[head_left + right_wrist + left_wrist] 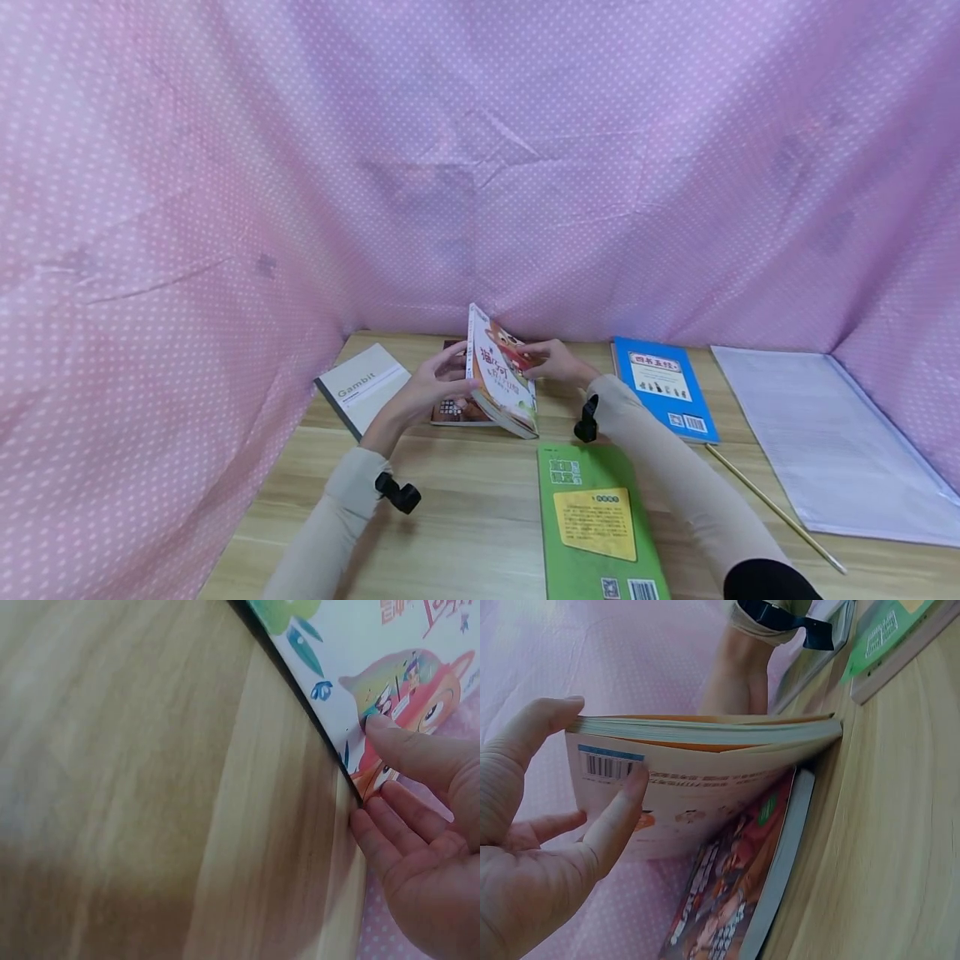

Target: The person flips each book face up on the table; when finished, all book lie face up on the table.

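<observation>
A paperback book with an orange cartoon animal on its white cover is tilted up, its spine side raised on the left. My left hand holds it by that side. In the left wrist view, the thumb lies at the spine corner and the other fingers are against the barcoded back cover. At the opposite edge, low by the table, my right hand pinches the cover corner, thumb on the front. Beneath the raised book lies a brown-red book, partly hidden by it.
On the wooden table, a grey "Gambit" notebook lies at left. A green book is in front, near the right forearm. Farther right are a blue book, a thin stick and a white sheet. Pink dotted cloth hangs behind.
</observation>
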A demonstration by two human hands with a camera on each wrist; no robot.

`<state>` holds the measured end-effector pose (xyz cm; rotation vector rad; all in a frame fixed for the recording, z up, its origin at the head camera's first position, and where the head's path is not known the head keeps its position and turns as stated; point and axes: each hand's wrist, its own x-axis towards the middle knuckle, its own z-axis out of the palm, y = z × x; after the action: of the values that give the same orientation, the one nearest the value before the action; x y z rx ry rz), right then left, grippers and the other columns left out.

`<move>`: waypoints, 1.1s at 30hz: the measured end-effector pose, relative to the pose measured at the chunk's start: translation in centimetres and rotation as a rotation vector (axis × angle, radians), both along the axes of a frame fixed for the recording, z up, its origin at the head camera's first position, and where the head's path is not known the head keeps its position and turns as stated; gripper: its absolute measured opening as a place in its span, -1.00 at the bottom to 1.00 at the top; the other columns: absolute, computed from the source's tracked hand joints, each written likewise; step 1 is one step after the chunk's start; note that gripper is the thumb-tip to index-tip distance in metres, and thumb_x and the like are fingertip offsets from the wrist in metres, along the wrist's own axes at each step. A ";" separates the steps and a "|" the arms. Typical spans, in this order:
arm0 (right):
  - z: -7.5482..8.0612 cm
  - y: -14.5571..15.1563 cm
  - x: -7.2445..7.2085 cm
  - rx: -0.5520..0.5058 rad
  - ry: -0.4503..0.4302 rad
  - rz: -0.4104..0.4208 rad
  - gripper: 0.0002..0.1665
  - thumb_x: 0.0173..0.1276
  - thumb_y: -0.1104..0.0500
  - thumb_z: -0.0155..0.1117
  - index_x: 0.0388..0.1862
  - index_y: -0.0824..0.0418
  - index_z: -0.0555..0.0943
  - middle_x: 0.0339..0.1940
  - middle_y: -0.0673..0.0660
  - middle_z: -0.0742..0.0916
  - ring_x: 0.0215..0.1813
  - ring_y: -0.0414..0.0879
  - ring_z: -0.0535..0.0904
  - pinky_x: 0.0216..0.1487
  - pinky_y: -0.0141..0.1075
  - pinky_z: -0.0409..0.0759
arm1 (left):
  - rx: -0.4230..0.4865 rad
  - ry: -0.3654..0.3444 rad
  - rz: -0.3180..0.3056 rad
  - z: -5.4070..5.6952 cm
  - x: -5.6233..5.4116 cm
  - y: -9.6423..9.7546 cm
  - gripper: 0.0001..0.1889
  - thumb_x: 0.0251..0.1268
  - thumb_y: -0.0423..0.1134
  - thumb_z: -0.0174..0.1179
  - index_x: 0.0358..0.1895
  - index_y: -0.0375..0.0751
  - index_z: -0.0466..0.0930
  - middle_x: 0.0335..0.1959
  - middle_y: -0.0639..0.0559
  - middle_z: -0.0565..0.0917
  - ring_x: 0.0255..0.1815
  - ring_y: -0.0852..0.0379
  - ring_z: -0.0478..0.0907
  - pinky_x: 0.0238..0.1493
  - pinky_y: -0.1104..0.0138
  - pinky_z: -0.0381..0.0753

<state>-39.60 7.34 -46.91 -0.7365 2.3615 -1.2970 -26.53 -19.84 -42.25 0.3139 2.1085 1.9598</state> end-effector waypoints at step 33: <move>0.0 2.3 -0.9 0.160 0.069 0.007 -0.39 0.37 0.28 0.39 0.39 0.31 0.51 0.54 0.35 0.42 0.56 0.36 0.26 0.54 0.22 0.28 | -0.238 -0.031 -0.008 -3.4 0.2 -0.9 -0.06 0.17 -0.50 0.39 0.62 -0.24 0.09 0.24 -0.33 0.53 0.19 -0.10 0.62 0.10 0.32 0.69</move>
<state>-40.49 9.66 -46.86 -0.7495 2.4799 -1.0811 -26.38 -20.74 -45.62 0.2440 2.2854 1.6740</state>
